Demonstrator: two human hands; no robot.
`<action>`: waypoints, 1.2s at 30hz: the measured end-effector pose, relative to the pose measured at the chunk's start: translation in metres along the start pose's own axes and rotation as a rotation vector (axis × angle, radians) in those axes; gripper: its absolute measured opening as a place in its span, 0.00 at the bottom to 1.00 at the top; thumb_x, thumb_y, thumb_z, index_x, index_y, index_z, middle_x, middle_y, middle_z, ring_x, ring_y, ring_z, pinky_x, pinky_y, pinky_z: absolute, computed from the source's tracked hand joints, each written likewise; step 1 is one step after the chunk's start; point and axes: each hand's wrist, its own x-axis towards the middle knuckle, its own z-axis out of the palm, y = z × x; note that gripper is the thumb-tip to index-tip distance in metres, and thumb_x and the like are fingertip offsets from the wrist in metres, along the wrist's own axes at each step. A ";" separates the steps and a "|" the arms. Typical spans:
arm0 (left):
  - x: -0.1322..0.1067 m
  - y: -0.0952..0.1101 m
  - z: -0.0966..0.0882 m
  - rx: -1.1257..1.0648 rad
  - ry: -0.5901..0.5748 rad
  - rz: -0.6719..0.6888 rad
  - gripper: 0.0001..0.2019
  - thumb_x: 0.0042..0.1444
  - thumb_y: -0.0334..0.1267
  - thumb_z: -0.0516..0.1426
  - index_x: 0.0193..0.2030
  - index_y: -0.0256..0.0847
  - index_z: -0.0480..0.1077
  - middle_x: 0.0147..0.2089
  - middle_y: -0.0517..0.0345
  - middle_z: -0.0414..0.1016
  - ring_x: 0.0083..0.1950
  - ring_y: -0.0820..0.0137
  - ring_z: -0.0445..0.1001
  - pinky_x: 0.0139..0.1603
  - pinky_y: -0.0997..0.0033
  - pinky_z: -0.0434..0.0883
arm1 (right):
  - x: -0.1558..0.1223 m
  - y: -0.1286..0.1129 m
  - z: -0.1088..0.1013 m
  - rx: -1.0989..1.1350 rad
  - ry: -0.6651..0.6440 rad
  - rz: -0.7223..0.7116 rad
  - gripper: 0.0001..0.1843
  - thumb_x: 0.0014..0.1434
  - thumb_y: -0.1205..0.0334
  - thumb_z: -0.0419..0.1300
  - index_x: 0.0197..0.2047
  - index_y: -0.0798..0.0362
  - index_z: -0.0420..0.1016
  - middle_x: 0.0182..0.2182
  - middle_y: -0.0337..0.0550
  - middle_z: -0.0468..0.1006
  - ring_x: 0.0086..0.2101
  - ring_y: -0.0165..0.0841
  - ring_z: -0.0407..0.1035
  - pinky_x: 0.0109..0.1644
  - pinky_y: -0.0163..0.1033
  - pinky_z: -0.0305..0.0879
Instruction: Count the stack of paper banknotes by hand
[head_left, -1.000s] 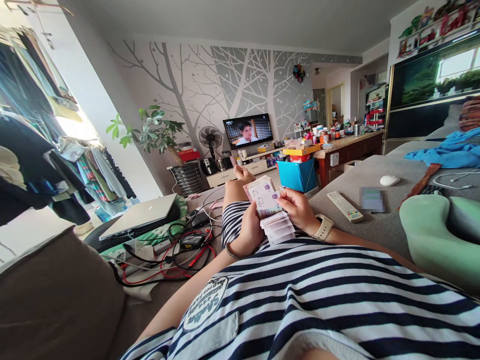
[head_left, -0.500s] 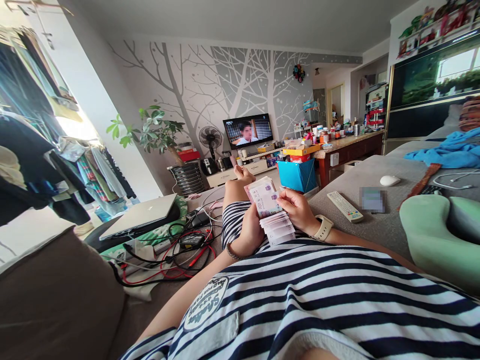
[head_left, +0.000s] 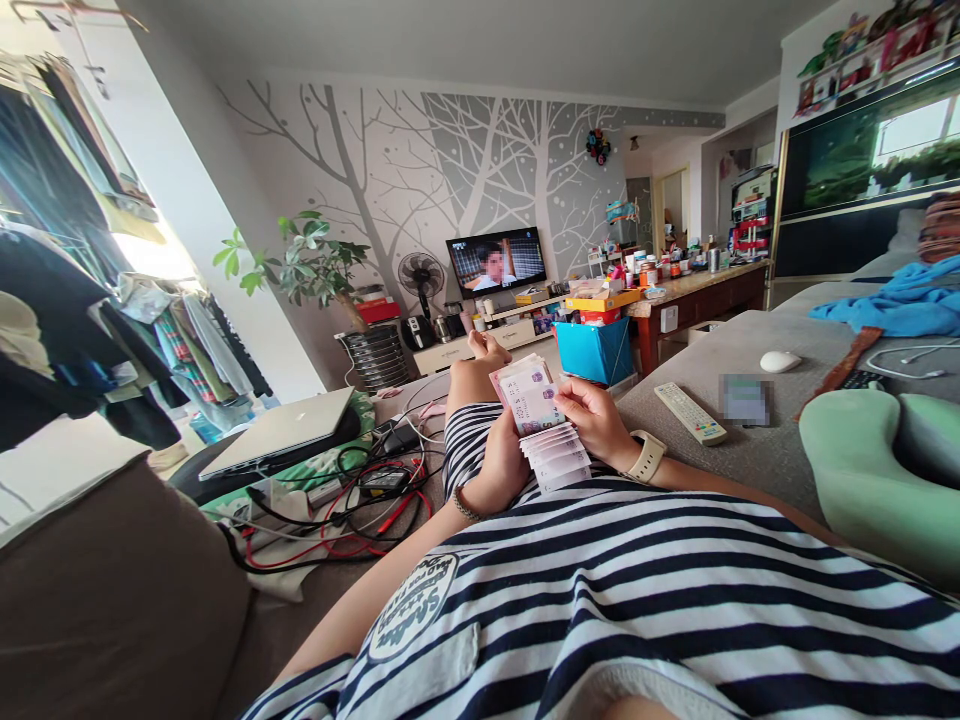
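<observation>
A wad of pinkish banknotes [head_left: 527,392] is spread between my two hands above my lap. My left hand [head_left: 504,462] is closed around the near left side of the wad, its fingers mostly hidden behind the notes. With thumb and fingers, my right hand [head_left: 598,420] pinches the right edge of the top note. Several folded-over notes [head_left: 556,458] fan downward below my hands, their edges stepped one over another. A beaded bracelet is on my left wrist, and a pale watch [head_left: 646,456] on my right.
To my left, tangled cables [head_left: 360,510] lie beside a closed laptop [head_left: 285,432]. On the sofa at right are a remote control [head_left: 690,413], a white mouse [head_left: 780,361] and a green neck pillow [head_left: 862,470]. A blue box [head_left: 592,352] stands ahead by a cluttered table [head_left: 701,282].
Hardly anything differs. The banknotes and both hands keep nearly the same place, with only a very slight shift of the top notes.
</observation>
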 end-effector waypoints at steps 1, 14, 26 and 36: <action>0.001 -0.001 -0.001 -0.004 0.000 0.000 0.18 0.55 0.44 0.67 0.50 0.38 0.80 0.45 0.49 0.87 0.55 0.52 0.83 0.57 0.58 0.78 | 0.000 0.000 0.000 0.000 0.004 -0.001 0.16 0.63 0.46 0.61 0.33 0.50 0.71 0.28 0.38 0.74 0.31 0.34 0.67 0.36 0.39 0.61; 0.014 -0.016 -0.015 -0.141 0.019 -0.146 0.16 0.57 0.44 0.66 0.48 0.36 0.79 0.47 0.46 0.86 0.55 0.51 0.84 0.58 0.55 0.79 | -0.001 -0.001 -0.001 -0.009 -0.128 0.027 0.34 0.69 0.27 0.49 0.30 0.49 0.68 0.21 0.39 0.72 0.23 0.33 0.65 0.31 0.38 0.61; 0.014 -0.019 -0.015 -0.065 0.013 -0.015 0.18 0.56 0.48 0.67 0.46 0.36 0.80 0.45 0.46 0.86 0.54 0.51 0.84 0.58 0.54 0.78 | -0.009 -0.049 -0.001 -1.118 -0.074 -0.072 0.28 0.67 0.53 0.69 0.64 0.56 0.70 0.52 0.60 0.82 0.50 0.51 0.77 0.48 0.46 0.68; 0.015 -0.013 -0.009 0.094 0.080 0.067 0.07 0.64 0.37 0.63 0.38 0.39 0.82 0.40 0.51 0.85 0.51 0.58 0.81 0.58 0.65 0.73 | -0.008 -0.028 0.002 -1.117 -0.134 -0.052 0.34 0.71 0.38 0.57 0.66 0.58 0.72 0.52 0.70 0.82 0.50 0.57 0.79 0.49 0.56 0.72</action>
